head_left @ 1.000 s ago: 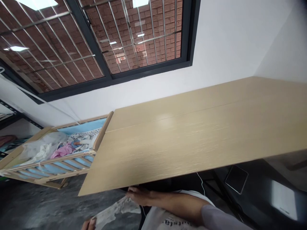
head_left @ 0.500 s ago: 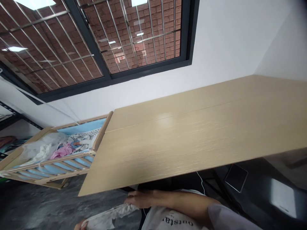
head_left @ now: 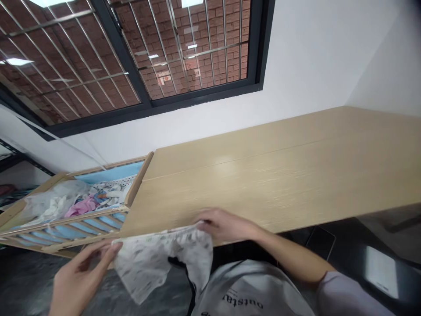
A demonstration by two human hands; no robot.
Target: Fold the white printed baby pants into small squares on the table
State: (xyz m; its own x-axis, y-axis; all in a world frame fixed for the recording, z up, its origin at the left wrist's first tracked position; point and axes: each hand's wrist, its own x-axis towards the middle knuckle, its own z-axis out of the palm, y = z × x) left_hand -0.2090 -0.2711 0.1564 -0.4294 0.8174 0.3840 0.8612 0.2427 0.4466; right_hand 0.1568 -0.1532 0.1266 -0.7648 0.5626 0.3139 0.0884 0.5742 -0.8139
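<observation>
The left hand point(head_left: 82, 276) and right hand point(head_left: 223, 226) stand apart, pinching the top corners of a white patterned cloth point(head_left: 161, 263). It hangs just off the tabletop's point(head_left: 263, 184) near edge, close to a wooden crib point(head_left: 138, 180).

Dark print on the pale T-shirt point(head_left: 241, 295) is read upside down as "outsta", the rest being hidden in folds; the red-and-white sign point(head_left: 163, 78) beyond the window is too blurred to be read.

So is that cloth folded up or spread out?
Spread out: the white speckled cloth hangs open between the left hand and the right hand, which hold its top edge apart.
</observation>
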